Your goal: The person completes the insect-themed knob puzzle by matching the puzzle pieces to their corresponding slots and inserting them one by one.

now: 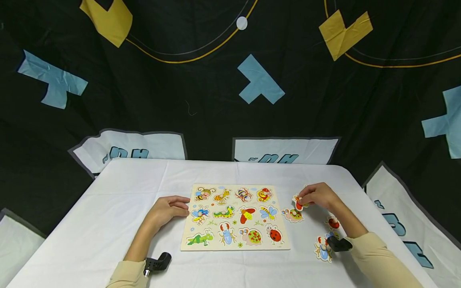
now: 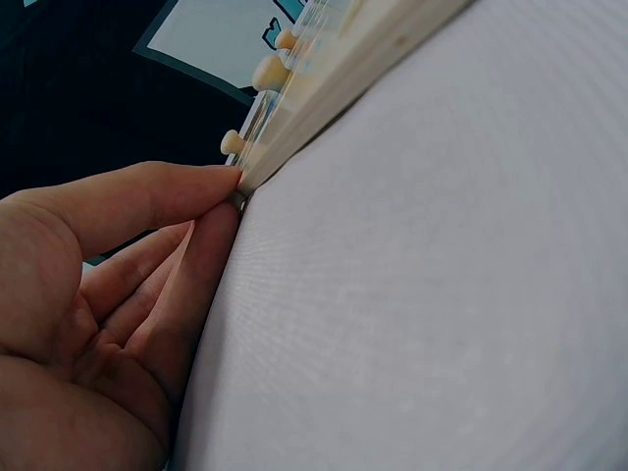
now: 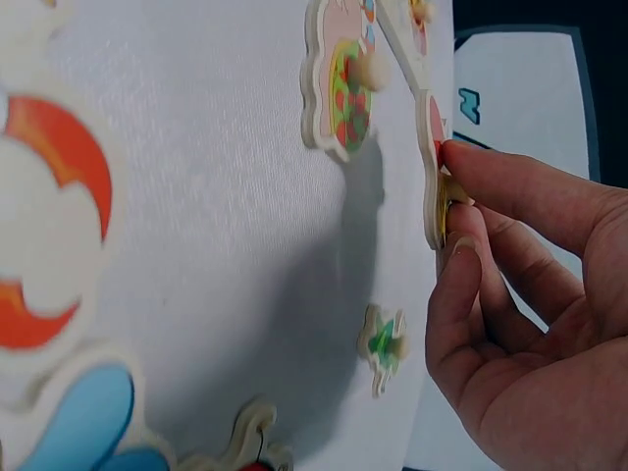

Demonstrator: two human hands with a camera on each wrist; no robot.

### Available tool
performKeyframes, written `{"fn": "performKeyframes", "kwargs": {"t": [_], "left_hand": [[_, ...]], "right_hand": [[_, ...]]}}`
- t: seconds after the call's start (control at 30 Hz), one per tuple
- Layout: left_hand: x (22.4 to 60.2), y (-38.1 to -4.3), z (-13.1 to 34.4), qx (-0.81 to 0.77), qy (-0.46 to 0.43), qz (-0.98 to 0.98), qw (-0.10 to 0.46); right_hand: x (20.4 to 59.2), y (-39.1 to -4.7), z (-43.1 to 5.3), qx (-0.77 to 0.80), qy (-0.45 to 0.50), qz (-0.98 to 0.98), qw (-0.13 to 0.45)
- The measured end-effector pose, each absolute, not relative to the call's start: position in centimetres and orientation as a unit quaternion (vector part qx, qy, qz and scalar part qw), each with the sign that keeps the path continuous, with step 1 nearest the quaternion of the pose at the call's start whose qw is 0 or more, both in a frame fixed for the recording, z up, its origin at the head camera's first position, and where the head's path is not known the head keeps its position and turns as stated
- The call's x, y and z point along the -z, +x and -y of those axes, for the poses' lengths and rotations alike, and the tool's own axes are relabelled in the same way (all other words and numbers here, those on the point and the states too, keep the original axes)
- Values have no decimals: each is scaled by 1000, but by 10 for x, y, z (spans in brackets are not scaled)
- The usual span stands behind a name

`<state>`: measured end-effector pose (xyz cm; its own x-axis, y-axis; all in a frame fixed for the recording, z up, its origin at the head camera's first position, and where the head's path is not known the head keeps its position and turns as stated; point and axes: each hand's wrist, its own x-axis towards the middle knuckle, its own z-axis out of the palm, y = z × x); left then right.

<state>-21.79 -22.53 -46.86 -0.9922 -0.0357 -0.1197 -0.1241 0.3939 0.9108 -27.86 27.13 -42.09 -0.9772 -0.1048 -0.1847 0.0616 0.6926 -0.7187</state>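
Note:
A wooden insect puzzle board [image 1: 235, 229] lies flat on the white table. My left hand [image 1: 167, 211] is at its left edge, touching it with thumb and fingertip; in the left wrist view several round knobs [image 2: 270, 74] stand up from the board. To the right of the board, my right hand [image 1: 320, 195] pinches a red-and-yellow insect puzzle piece [image 1: 298, 202], held on edge in the right wrist view. Its printed face is mostly hidden. Just below that piece lies a snail piece [image 1: 293, 215] with a knob.
Under the right forearm lie a ladybug piece [image 1: 333, 222] and a stag beetle piece [image 1: 323, 250], with another piece partly hidden between them. A small green piece [image 3: 383, 343] shows in the right wrist view. Black curtain [image 1: 209, 112] hangs behind the table.

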Motion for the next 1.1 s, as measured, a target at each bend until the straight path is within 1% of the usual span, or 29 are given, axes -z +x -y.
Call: {"fn": "performKeyframes", "kwargs": {"t": [0.57, 1.1], "left_hand": [[467, -218, 226, -549, -44, -833, 40], [468, -218, 225, -554, -39, -830, 38]], "right_hand": [[421, -277, -243, 381, -26, -918, 105], [423, -273, -212, 388, -60, -914, 102]]}}
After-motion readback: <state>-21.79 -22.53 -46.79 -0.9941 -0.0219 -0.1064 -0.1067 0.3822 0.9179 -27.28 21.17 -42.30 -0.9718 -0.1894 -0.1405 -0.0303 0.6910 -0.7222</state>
